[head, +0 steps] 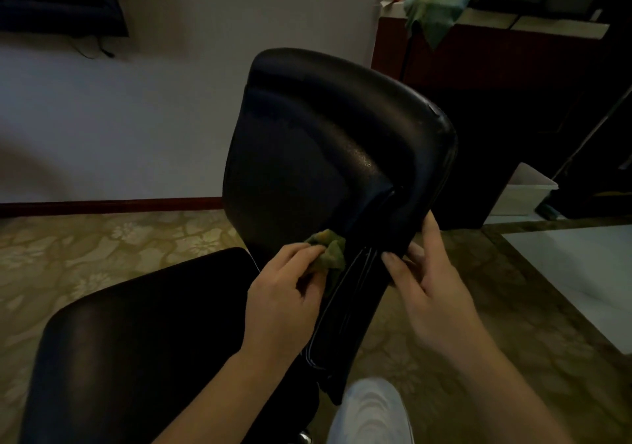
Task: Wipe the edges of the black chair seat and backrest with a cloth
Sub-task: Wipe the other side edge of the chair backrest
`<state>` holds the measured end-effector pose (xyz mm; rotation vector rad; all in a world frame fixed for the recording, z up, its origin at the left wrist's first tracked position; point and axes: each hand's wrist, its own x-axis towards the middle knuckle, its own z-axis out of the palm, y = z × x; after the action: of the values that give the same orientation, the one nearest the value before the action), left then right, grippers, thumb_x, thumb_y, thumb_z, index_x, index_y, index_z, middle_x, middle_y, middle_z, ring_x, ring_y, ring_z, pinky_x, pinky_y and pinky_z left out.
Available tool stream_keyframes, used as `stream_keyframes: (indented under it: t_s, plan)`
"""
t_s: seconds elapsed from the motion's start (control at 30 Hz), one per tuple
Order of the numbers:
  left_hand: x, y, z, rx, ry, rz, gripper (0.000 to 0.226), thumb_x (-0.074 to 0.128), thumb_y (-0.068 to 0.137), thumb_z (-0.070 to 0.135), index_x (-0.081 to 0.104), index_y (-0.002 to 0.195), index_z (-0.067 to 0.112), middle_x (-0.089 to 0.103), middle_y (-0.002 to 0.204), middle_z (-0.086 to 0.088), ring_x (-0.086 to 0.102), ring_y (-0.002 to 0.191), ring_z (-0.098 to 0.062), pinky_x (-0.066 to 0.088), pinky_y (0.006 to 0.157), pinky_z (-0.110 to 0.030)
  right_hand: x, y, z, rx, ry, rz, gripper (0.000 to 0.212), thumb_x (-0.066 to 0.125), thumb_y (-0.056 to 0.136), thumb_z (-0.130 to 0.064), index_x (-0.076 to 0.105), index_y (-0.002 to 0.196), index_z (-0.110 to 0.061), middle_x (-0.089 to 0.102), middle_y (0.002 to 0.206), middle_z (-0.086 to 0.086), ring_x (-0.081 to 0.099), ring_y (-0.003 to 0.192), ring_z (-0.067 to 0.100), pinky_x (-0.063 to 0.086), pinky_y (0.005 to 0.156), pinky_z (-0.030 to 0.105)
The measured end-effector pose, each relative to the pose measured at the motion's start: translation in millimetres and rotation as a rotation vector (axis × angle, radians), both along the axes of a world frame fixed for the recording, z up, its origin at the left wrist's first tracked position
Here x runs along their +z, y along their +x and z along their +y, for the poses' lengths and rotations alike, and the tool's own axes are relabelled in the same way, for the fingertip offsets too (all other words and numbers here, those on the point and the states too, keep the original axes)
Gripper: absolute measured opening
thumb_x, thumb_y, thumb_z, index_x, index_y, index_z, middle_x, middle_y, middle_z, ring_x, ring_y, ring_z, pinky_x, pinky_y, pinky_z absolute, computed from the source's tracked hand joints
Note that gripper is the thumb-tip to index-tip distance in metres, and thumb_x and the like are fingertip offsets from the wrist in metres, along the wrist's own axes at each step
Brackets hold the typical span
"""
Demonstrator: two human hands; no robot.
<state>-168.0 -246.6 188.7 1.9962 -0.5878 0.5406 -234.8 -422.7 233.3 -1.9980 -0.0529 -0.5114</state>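
Note:
The black chair fills the middle of the head view, seen from behind. Its backrest (328,142) stands upright and its seat (143,334) lies lower left. My left hand (284,296) grips a crumpled green-yellow cloth (330,250) and presses it against the lower back of the backrest, beside the black support spine (345,303). My right hand (431,279) holds the backrest's lower right edge, thumb on the back face and fingers wrapped round the rim.
A dark wooden cabinet (478,64) stands behind the chair with a second green cloth (432,12) draped over its top. A white bin (519,194) sits on the floor at right. Patterned carpet (102,248) surrounds the chair. My knee (371,413) shows at the bottom.

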Motion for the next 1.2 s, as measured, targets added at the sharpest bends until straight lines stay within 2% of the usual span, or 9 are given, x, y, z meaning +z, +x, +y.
stream_keyframes:
  t_s: [0.13,0.33,0.47,0.63,0.77,0.87,1.03,1.1,1.2]
  plan:
    - [2.1,-1.0,1.1,-0.006,-0.008,0.02,0.029,0.066,0.092,0.014,0.07,0.12,0.021,0.063,0.112,0.018,0.06,0.098,0.0,0.053,0.082,-0.018,-3.2,0.1,2.9,-0.025,-0.01,-0.016,0.07,0.05,0.1,-0.018,0.012,0.154,-0.043,0.066,0.121,-0.022,0.061,0.114,-0.004,0.05,0.095,0.02]
    - [31.9,6.7,-9.0,-0.049,-0.011,-0.047,0.027,0.068,0.092,0.018,0.07,0.119,0.019,0.064,0.11,0.015,0.06,0.096,0.0,0.05,0.082,-0.013,-0.1,-2.7,0.0,0.022,-0.002,0.025,0.074,0.048,0.1,-0.016,0.008,0.152,-0.049,0.064,0.127,-0.021,0.057,0.121,-0.002,0.046,0.106,0.04]
    - [40.8,10.2,-15.8,-0.072,-0.021,-0.062,0.026,0.068,0.092,0.019,0.07,0.118,0.02,0.063,0.108,0.016,0.061,0.096,-0.001,0.051,0.082,-0.015,-2.7,-1.6,-1.2,0.017,0.016,0.01,0.072,0.048,0.101,-0.013,0.011,0.153,-0.045,0.066,0.124,-0.014,0.061,0.118,0.006,0.048,0.103,0.045]
    - [23.1,13.9,0.0,-0.086,0.032,0.033,0.028,0.066,0.093,0.017,0.069,0.121,0.022,0.063,0.11,0.018,0.059,0.101,0.003,0.048,0.086,-0.011,-4.3,-2.7,0.7,0.01,0.012,0.006,0.069,0.047,0.101,-0.013,0.012,0.154,-0.04,0.064,0.124,-0.024,0.058,0.118,-0.004,0.047,0.102,0.024]
    - [25.7,25.1,9.9,-0.084,0.008,0.125,0.034,0.063,0.092,0.006,0.068,0.121,0.023,0.063,0.111,0.016,0.057,0.105,0.006,0.044,0.09,-0.007,-5.3,-2.1,0.3,-0.001,0.013,0.011,0.07,0.047,0.101,-0.014,0.011,0.154,-0.042,0.066,0.123,-0.018,0.06,0.115,-0.003,0.048,0.1,0.023]
    - [44.6,31.1,4.0,-0.131,0.009,0.079,0.034,0.063,0.093,0.006,0.068,0.123,0.021,0.062,0.113,0.014,0.058,0.105,0.003,0.047,0.09,-0.01,-6.8,-2.5,1.4,-0.004,-0.003,0.009,0.069,0.047,0.102,-0.018,0.01,0.153,-0.045,0.065,0.123,-0.021,0.06,0.114,-0.004,0.048,0.098,0.026]
    - [67.5,29.5,-17.2,-0.215,-0.013,-0.099,0.032,0.064,0.093,0.007,0.068,0.123,0.02,0.06,0.117,0.011,0.059,0.107,-0.002,0.053,0.091,-0.021,-6.9,-2.4,0.3,-0.002,-0.003,0.003,0.069,0.047,0.102,-0.017,0.01,0.154,-0.043,0.065,0.124,-0.021,0.06,0.115,-0.003,0.051,0.097,0.026]
    - [59.8,26.2,-18.3,-0.203,-0.001,-0.157,0.031,0.064,0.092,0.005,0.069,0.121,0.018,0.06,0.12,0.009,0.059,0.11,-0.004,0.053,0.094,-0.024,-7.3,-2.5,0.9,-0.004,-0.008,-0.003,0.069,0.046,0.102,-0.018,0.01,0.154,-0.044,0.065,0.124,-0.018,0.062,0.113,-0.001,0.052,0.096,0.029]
    - [31.6,23.9,-9.8,-0.156,0.039,-0.209,0.03,0.066,0.09,0.0,0.072,0.116,0.013,0.062,0.122,0.003,0.06,0.113,-0.009,0.052,0.096,-0.028,-9.8,-1.4,1.1,-0.021,-0.012,-0.01,0.068,0.046,0.102,-0.019,0.01,0.154,-0.044,0.067,0.12,-0.018,0.064,0.109,-0.001,0.052,0.091,0.025]
